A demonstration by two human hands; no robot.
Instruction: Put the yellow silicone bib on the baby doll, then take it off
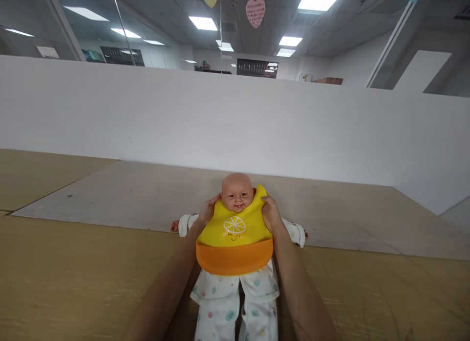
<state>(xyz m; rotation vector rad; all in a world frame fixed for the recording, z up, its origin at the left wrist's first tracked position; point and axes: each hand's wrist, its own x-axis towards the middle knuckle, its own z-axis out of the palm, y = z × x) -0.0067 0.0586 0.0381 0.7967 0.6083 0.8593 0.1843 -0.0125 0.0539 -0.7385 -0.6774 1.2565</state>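
Observation:
A bald baby doll (pixel 238 187) lies on its back in white pajamas (pixel 220 306) with small coloured prints, its arms stretched out to both sides. Over its chest is a yellow bib (pixel 216 228) with a lemon-slice face and an orange pocket along the bottom. My left hand (pixel 208 211) is closed at the bib's upper left edge, beside the doll's neck; its fingertips are partly hidden. On the other side, my right hand (pixel 270 213) grips the bib's upper right edge, below a strap end that sticks up beside the doll's head.
The doll rests across a wooden surface (pixel 91 277) and a greyer board (pixel 110 199) behind it. A low white wall (pixel 220 125) rises at the back, topped by glass panes. Heart-shaped paper notes (pixel 255 12) hang on the glass.

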